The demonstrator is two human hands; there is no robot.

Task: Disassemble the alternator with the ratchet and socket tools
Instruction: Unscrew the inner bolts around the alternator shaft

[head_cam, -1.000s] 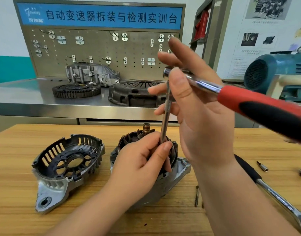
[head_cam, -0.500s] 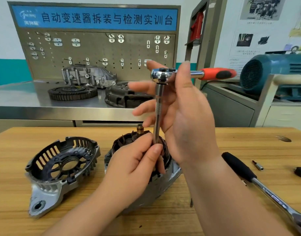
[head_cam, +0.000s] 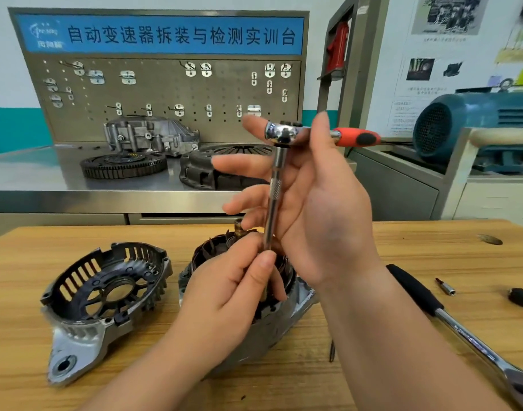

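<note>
Nearest on the wooden table [head_cam: 432,247], a long chrome ratchet with a black grip [head_cam: 450,318] lay at the right, with a thin dark pin [head_cam: 332,351] just left of it. The removed end cover [head_cam: 106,292] sat at left, open side up, slotted rim dark inside, silver mounting ear toward the camera. Just beside it stood the alternator [head_cam: 296,304] at table centre, its silver housing holding dark windings, with a brass-coloured shaft tip [head_cam: 238,226] sticking up from the middle. The left hand [head_cam: 233,292] rested over the alternator, thumb and fingers pinching the low end of the extension bar [head_cam: 273,197], which stood nearly upright; where its tip sat inside was hidden. Further right lay a small bit [head_cam: 445,286] and a black object [head_cam: 521,298] cut off by the edge. The right hand [head_cam: 322,209] pinched the head of the red-handled ratchet [head_cam: 281,133] atop the bar between thumb and index, the other fingers spread loose, the handle pointing right. Beyond, a steel table [head_cam: 47,179] carried a toothed ring gear [head_cam: 124,164], a dark clutch cover [head_cam: 213,170] and an aluminium casing [head_cam: 150,134] below a pegboard [head_cam: 165,90] with a blue sign. A teal motor [head_cam: 476,126] stood far right.
</note>
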